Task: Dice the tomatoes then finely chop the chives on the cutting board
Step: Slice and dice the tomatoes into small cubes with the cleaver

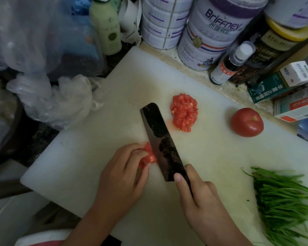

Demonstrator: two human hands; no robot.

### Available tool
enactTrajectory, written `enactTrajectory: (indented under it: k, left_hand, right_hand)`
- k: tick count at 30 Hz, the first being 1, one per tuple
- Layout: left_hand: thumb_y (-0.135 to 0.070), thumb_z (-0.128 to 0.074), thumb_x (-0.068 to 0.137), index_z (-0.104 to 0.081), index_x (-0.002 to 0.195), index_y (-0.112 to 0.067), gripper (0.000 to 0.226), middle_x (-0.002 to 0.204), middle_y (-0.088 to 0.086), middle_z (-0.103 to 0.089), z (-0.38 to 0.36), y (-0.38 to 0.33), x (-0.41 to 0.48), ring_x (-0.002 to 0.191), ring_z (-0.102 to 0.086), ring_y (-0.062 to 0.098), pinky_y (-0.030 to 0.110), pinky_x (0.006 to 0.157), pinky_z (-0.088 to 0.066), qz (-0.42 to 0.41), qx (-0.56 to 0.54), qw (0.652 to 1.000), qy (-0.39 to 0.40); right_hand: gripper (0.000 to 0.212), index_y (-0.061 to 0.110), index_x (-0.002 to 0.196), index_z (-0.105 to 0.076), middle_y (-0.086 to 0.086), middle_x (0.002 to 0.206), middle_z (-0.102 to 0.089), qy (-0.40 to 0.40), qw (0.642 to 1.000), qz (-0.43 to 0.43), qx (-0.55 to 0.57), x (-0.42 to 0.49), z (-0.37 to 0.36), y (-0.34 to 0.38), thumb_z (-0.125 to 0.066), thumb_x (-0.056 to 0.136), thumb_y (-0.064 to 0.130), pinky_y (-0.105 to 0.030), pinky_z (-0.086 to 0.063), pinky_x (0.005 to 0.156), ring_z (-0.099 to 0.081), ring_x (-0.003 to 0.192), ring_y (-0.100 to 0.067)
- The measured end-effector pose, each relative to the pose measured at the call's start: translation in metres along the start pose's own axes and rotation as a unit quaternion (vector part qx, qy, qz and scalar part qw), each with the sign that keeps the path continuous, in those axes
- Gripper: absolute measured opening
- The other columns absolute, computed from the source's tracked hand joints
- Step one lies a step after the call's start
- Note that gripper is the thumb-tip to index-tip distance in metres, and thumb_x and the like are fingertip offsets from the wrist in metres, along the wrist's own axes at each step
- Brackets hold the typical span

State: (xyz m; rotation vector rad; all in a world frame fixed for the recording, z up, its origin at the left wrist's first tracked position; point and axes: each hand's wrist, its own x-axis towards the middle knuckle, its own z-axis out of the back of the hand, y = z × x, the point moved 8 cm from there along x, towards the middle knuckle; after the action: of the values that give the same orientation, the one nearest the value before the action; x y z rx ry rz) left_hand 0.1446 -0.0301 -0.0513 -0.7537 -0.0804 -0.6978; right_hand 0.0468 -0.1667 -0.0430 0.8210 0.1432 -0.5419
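Your right hand (199,196) grips the handle of the dark cleaver (160,141), thumb laid on the blade's flat, its edge against the cut tomato piece (148,155). Your left hand (121,176) holds that piece with curled fingertips on the white cutting board (203,157). The diced tomato pile (184,112) lies beyond the blade; a whole tomato (247,122) sits further right. The chives (283,197) lie at the board's right edge, apparently uncut.

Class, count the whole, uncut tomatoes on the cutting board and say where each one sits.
1. The round red whole tomato sits near the far right edge of the white plastic cutting board, apart from the red diced tomato pile. None looks hidden.
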Motion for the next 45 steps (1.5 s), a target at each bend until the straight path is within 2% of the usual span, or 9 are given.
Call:
enactTrajectory:
  k: [9,15,19,23,28,33,37,42,45]
  left_hand:
    - [-0.009,-0.067,0.087,-0.072,0.093,-0.003,0.010,0.102,0.007,-0.066,-0.010,0.000,0.002,0.094,-0.064,0.020,0.027,0.084,-0.051,-0.017,-0.015,1.000,-0.004]
    - [-0.006,-0.068,0.088,-0.072,0.086,0.002,0.008,0.098,0.011,-0.067,-0.012,0.003,0.003,0.091,-0.065,0.024,0.029,0.086,-0.050,-0.043,-0.038,0.998,-0.002]
    - [-0.003,-0.068,0.087,-0.072,0.086,0.002,0.007,0.100,0.012,-0.067,-0.012,0.004,0.003,0.092,-0.064,0.024,0.029,0.088,-0.050,-0.049,-0.048,0.998,0.000]
    - [-0.002,-0.066,0.087,-0.072,0.086,0.003,0.008,0.100,0.013,-0.066,-0.014,0.006,0.003,0.094,-0.064,0.025,0.028,0.090,-0.049,-0.045,-0.060,0.997,0.007]
    - [-0.004,-0.066,0.087,-0.072,0.086,0.002,0.008,0.103,0.014,-0.065,-0.017,0.009,0.002,0.095,-0.063,0.026,0.030,0.089,-0.049,-0.042,-0.061,0.997,0.018]
    - [-0.001,-0.065,0.086,-0.070,0.083,0.002,0.007,0.100,0.013,-0.065,-0.014,0.006,0.004,0.093,-0.064,0.026,0.029,0.087,-0.049,-0.041,-0.061,0.997,0.012]
    - [0.000,-0.065,0.085,-0.070,0.082,0.002,0.006,0.099,0.012,-0.066,-0.013,0.007,0.006,0.092,-0.063,0.024,0.026,0.089,-0.048,-0.042,-0.067,0.997,0.006]
    - [-0.002,-0.064,0.086,-0.069,0.084,0.003,0.007,0.100,0.013,-0.065,-0.016,0.010,0.005,0.092,-0.062,0.024,0.024,0.090,-0.046,-0.037,-0.069,0.997,0.007]
    - [0.000,-0.066,0.083,-0.067,0.082,0.002,0.003,0.099,0.012,-0.065,-0.014,0.011,0.004,0.092,-0.062,0.023,0.023,0.091,-0.046,-0.036,-0.065,0.997,0.004]
  right_hand:
    - [0.057,0.031,0.125,-0.038,0.003,0.060,-0.044,0.006,0.998,0.019,-0.056,0.003,-0.002,0.018,-0.016,0.081,0.059,-0.032,-0.041,0.067,-0.052,0.073,-0.017]
    - [0.048,0.020,0.122,-0.047,0.008,0.047,-0.035,-0.023,0.988,0.067,-0.135,0.003,-0.011,0.027,-0.022,0.093,0.049,-0.028,-0.028,0.050,-0.055,0.054,-0.023]
    - [0.056,0.020,0.127,-0.042,-0.001,0.059,-0.054,0.023,0.990,0.021,-0.137,0.006,-0.018,0.025,-0.017,0.085,0.049,-0.029,-0.028,0.057,-0.062,0.070,-0.029]
    - [0.033,0.017,0.105,-0.053,0.000,0.039,-0.048,0.025,0.972,0.004,-0.234,0.018,-0.026,0.028,-0.036,0.088,0.039,-0.025,-0.015,0.040,-0.049,0.033,-0.017]
    - [0.027,0.017,0.107,-0.046,0.001,0.043,-0.052,-0.019,0.977,0.077,-0.196,0.033,-0.031,0.047,-0.032,0.094,0.036,-0.031,-0.030,0.034,-0.051,0.035,-0.019]
    - [0.037,0.020,0.107,-0.049,0.003,0.036,-0.041,-0.003,0.975,0.003,-0.220,0.001,-0.027,0.019,-0.024,0.095,0.045,-0.024,-0.012,0.036,-0.045,0.029,-0.014]
    - [0.054,0.026,0.116,-0.032,-0.001,0.051,-0.049,-0.007,0.986,0.001,-0.169,-0.001,-0.024,0.011,-0.007,0.084,0.062,-0.027,-0.025,0.043,-0.058,0.051,-0.020]
    - [0.031,0.014,0.100,-0.045,-0.014,0.079,-0.063,-0.061,0.985,0.126,-0.102,0.051,-0.027,0.051,-0.026,0.097,0.038,-0.034,-0.034,0.058,-0.060,0.072,-0.035]
    - [0.020,0.013,0.097,-0.041,-0.013,0.085,-0.061,-0.042,0.992,0.109,-0.057,0.060,-0.019,0.051,-0.033,0.101,0.032,-0.034,-0.034,0.065,-0.056,0.081,-0.034]
